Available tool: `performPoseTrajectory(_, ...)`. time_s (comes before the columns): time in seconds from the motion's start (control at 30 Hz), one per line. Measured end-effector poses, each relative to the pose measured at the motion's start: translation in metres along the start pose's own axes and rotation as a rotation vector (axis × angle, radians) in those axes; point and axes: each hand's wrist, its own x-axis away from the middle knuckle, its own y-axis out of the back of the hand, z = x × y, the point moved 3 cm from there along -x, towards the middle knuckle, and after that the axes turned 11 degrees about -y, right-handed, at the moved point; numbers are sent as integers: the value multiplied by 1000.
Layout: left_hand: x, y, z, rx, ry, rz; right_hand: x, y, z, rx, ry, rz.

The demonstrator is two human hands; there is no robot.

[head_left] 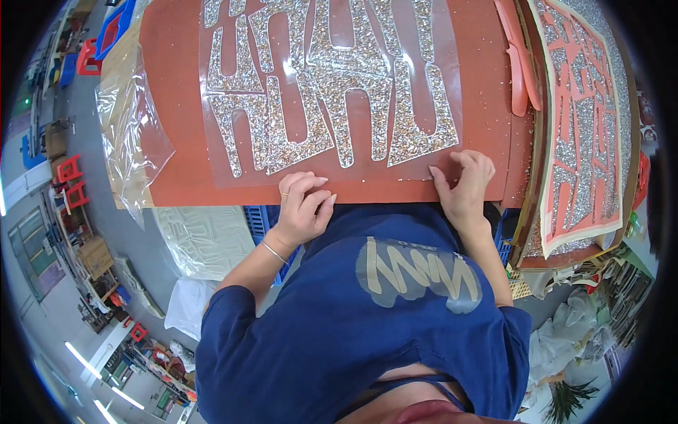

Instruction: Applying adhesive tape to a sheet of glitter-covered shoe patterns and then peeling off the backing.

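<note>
A clear film sheet [357, 134] lies on the reddish-brown board in front of me, bearing glittery stone-covered cut shapes [296, 148] in silver and amber tones. At its near edge, left of the middle, my left hand [300, 206] has thumb and fingertips drawn together; whether the film's edge is between them I cannot make out. Over at the near right corner of the sheet, my right hand [466, 185] rests with its fingers bent and its thumb apart from them, touching or just above the film. No object shows in it.
The reddish-brown board [176, 78] ends just before my body. Crinkled clear plastic [131, 127] hangs over its left side. On the right, a tray of silver stones [575, 251] carries a pink stencil [586, 141] with a cream border. Salmon-coloured strips [519, 78] lie beside it.
</note>
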Motion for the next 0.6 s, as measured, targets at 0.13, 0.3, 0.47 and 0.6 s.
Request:
performPoseTrajectory(0.13, 7, -8, 3, -39, 16, -127, 8, 20, -14, 19, -8, 39)
performPoseTrajectory(0.3, 6, -12, 4, -21, 20, -133, 66, 111, -79, 434, -269, -241)
performPoseTrajectory(0.47, 5, -10, 0, -86, 45, -119, 113, 155, -143, 385, -643, -81)
performPoseTrajectory(0.6, 8, -12, 0, -177, 81, -79, 114, 165, -143, 584, -309, -40)
